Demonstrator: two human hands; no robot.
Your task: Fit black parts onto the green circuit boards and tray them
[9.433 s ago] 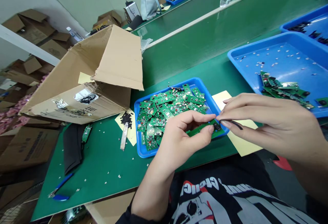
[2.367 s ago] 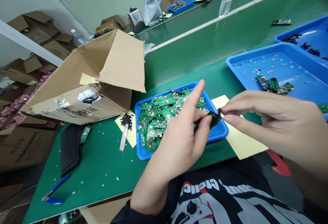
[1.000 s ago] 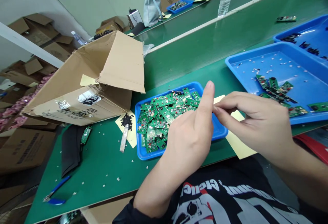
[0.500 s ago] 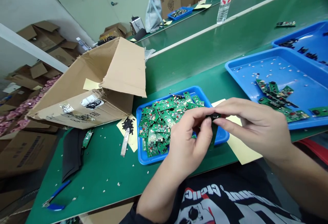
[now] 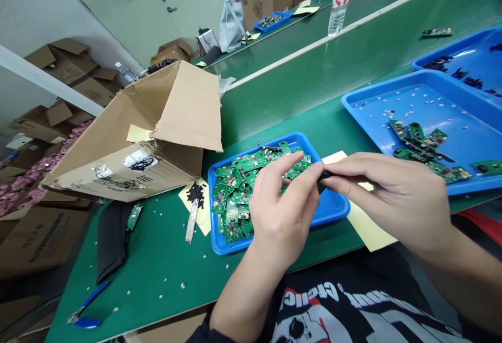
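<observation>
Over the front right of the blue tray, both my hands meet around one small work piece. My right hand (image 5: 392, 196) pinches a small black part (image 5: 325, 174) between thumb and fingertips. My left hand (image 5: 284, 204) is closed on the narrow circuit board, its back towards me and its index finger raised; the board is almost wholly hidden behind the fingers. Beneath the hands lies a heap of green circuit boards (image 5: 235, 196) with red and black components, in the blue tray (image 5: 231, 247).
Left of the tray, black bits (image 5: 195, 194) lie on yellow paper. Blue-handled cutters (image 5: 88, 306) and black sheets (image 5: 112, 241) are farther left. Behind stands an open cardboard box (image 5: 192, 107). A larger blue tray (image 5: 466, 118) at right holds boards and white crumbs.
My left hand has rolled over, so its thumb no longer shows and its back faces me. The black part and board have turned, hiding the port and the board's hanging end.
</observation>
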